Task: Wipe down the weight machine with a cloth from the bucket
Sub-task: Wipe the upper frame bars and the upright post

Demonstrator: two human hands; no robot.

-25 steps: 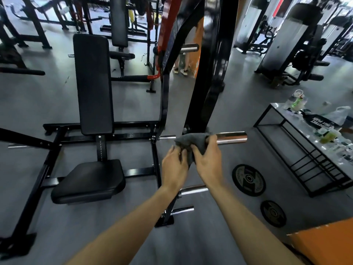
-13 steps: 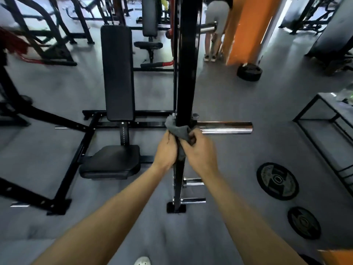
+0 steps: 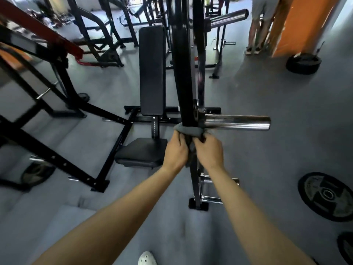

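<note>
1. The grey cloth (image 3: 188, 130) is looped around the black upright (image 3: 184, 73) of the weight machine, just below the chrome sleeve (image 3: 236, 122) that juts out to the right. Both ends are drawn back toward the person.
2. Left hand (image 3: 176, 150): fingers curled, gripping the left end of the cloth. Right hand (image 3: 209, 151): fingers curled, gripping the right end. The hands sit close together on the near side of the upright.
3. Bucket: not in view.
4. Judgement: the step in hand is wiping the upright by running the loop along it.
5. Risk A: the loop lies just beside the sleeve's collar. Sliding upward could snag the cloth there or knock the right knuckles on the chrome.
6. Risk B: an uneven pull could drag one end out of its hand, and the cloth would drop to the floor.
7. Risk C: a weight plate (image 3: 326, 196) lies on the floor to the right. A sideways step around the machine could cause a trip.
8. Seat pad (image 3: 142, 153) and back pad (image 3: 151, 69) sit beyond the upright. Whether they have been wiped cannot be told.
</note>
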